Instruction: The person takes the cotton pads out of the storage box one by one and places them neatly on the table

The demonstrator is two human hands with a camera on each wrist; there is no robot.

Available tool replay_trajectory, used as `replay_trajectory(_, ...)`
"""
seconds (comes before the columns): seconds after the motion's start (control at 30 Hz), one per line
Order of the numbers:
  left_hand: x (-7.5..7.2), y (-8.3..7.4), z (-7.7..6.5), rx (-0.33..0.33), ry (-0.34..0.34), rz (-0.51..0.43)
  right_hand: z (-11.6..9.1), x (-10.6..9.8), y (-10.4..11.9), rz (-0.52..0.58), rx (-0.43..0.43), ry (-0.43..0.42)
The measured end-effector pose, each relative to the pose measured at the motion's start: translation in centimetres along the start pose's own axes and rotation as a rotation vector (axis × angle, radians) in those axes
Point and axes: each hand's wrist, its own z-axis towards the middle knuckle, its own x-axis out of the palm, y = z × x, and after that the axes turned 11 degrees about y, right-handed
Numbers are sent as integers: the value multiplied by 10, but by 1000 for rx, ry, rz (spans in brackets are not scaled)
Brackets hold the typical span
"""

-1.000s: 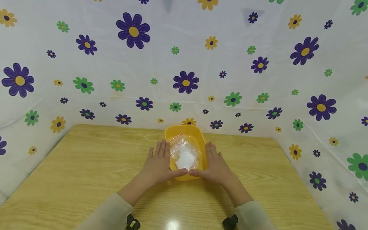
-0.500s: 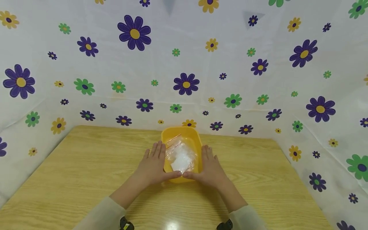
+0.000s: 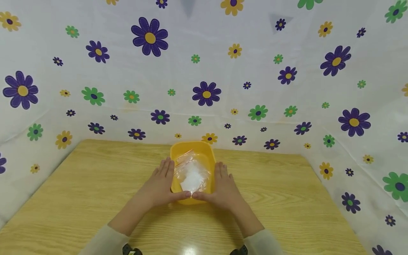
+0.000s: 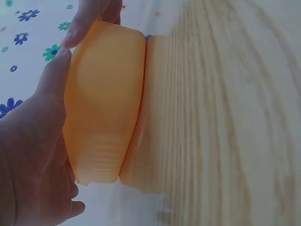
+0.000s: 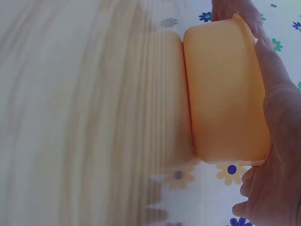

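Note:
A yellow plastic tub with rounded corners stands on the table. Inside it lies a clear zip bag with something white in it; what the white stuff is cannot be made out. My left hand lies along the tub's left side with fingers straight, and my right hand mirrors it on the right side. Both thumbs stretch along the near rim, their tips meeting or almost meeting in the middle. From the left wrist, the tub's outer wall appears beside the palm; the right wrist view shows the wall likewise.
The wood-grain table extends to both sides of the tub and in front of it. A white cloth with printed flowers hangs behind the table and along its sides, close behind the tub's far edge.
The tub with the bag in it has slid to the left across the table, both hands moving along with it. The hands' hold on its sides looks the same.

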Motion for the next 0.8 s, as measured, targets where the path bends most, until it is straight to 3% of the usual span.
replay_trajectory(0.23, -1, 8, -3, -5, 0, -31, 2, 4, 5, 40, -24, -14)
replay_trajectory(0.5, -12, 10, -10, 17, 0, -24, 4, 4, 13, -7, -30, -31)
replay_trajectory(0.8, -20, 18, -16, 14, 50, -50, 5, 9, 24, -2, -33, -16)
